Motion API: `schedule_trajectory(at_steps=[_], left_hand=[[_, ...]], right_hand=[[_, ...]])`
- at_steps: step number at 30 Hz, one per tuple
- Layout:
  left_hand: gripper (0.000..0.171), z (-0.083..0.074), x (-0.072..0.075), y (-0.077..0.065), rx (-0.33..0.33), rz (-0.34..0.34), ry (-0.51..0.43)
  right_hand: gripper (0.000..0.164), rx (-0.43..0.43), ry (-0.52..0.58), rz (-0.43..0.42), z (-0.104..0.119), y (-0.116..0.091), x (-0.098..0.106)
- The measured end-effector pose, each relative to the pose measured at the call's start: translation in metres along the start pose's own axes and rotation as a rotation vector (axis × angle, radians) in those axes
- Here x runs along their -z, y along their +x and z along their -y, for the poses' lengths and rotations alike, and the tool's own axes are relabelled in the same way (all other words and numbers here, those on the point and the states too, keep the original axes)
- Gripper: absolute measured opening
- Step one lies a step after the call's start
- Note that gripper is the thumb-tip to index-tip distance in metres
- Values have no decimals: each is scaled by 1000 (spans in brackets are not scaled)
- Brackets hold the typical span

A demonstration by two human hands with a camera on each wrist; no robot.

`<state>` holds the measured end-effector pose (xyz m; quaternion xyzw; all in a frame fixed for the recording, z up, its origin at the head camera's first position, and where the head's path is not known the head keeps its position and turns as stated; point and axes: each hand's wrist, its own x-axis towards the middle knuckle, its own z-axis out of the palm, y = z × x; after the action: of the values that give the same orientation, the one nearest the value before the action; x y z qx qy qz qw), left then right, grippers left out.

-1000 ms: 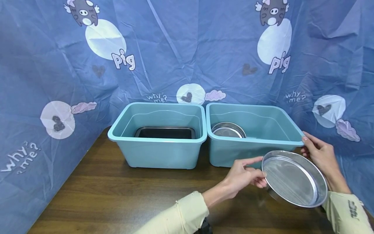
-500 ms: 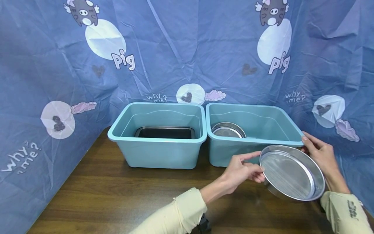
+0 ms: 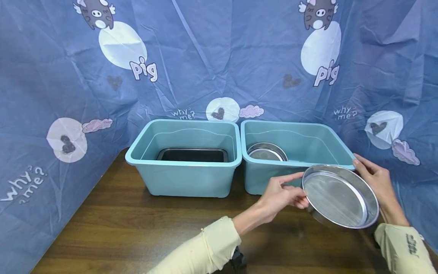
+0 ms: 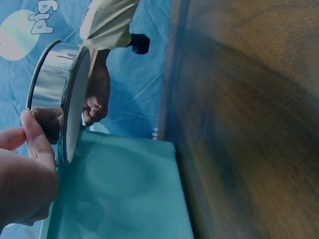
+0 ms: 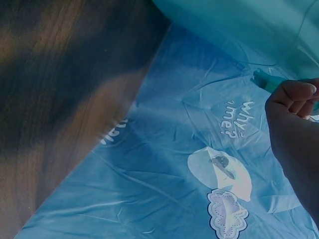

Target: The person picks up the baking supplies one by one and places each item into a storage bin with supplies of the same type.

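A round metal sieve (image 3: 335, 198) with a fine mesh bottom is held tilted in front of the right blue bin (image 3: 325, 141). My left hand (image 3: 278, 196) pinches its left rim, thumb on the near side. From the left wrist view, the sieve's shiny side wall (image 4: 52, 74) stands on edge beside the bin. My right hand (image 3: 378, 182) grips the bin's right front corner, fingers curled under the rim, as the right wrist view also shows. Inside that bin, a second round sieve (image 3: 267, 151) lies at the left end.
The left blue bin (image 3: 189, 179) stands close beside the right one and holds a dark rectangular pan (image 3: 193, 155). Both rest on a brown wooden table (image 3: 137, 232). A blue printed cloth (image 3: 191, 49) hangs behind and along the sides.
My left hand has raised the sieve and shifted it slightly left, so its upper rim now overlaps the right bin's front rim. My right hand stays at the bin's corner.
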<state>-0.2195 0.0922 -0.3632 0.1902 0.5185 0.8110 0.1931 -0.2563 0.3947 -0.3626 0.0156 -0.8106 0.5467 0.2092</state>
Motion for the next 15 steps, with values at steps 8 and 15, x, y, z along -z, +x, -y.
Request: schedule_trajectory(at_steps=[8,15], left_hand=[[52,-6,-1,2,3,-15,-1],[53,-8,-3,3,-4,-11,-9]], right_hand=[[32,-1,38,3,2,-1,0],[32,-5,61,18,7,-5,-2]])
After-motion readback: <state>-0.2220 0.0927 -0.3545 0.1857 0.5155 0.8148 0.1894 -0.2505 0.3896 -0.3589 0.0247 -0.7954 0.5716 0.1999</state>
